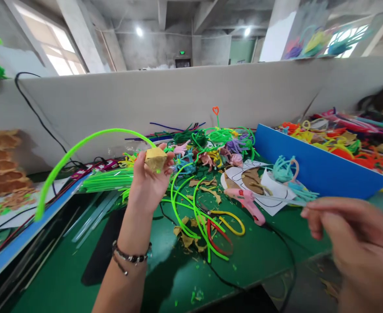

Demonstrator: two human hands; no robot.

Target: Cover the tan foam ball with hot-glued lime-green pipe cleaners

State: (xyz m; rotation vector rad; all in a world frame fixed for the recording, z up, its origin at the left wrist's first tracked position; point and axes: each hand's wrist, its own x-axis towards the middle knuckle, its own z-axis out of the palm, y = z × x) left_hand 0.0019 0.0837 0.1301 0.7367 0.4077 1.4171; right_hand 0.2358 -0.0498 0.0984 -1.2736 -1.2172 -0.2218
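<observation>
My left hand [149, 178] is raised over the green table [165, 278], fingers closed on a small tan block [155, 158]. A long neon green pipe cleaner [77, 150] arcs out of the block to the left and down. My right hand [354, 234] is at the lower right, blurred, with fingers pinched on a thin clear stick [276, 199] that points left toward a pink glue gun [246, 204] lying on the table.
A heap of coloured pipe cleaners [211, 143] lies at the back by the grey partition [165, 95]. Loose green, yellow and red loops [204, 221] and tan scraps lie mid-table. A blue board [309, 169] fences off more pipe cleaners at right. Green stems [106, 179] lie left.
</observation>
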